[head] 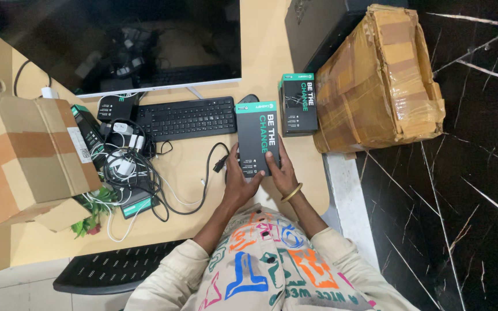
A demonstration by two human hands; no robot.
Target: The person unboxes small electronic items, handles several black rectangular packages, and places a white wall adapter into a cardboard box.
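Head view looked straight down at my two hands over the tabletop [272,34]. My left hand [238,181] and my right hand [282,173] held one dark box with a green top [257,138] between them. The left grip was closed on the box's lower left side, with the thumb lying on its front. The right grip was closed on the lower right side, with one finger on the front too. A gold bangle [291,193] sat on my right wrist.

I saw the box standing long-ways, just above both hands and flat to the camera. A second box of the same kind [298,103] lay just to the right of the held box, a little farther from me. Past that sat a big taped cardboard parcel [381,75].

Left of the held box lay a black keyboard [187,118], with a dark monitor [116,43] beyond it. Farther left of my left hand was a messy pile of cables and chargers [128,167]. Beside that pile stood a brown cardboard carton [21,152].
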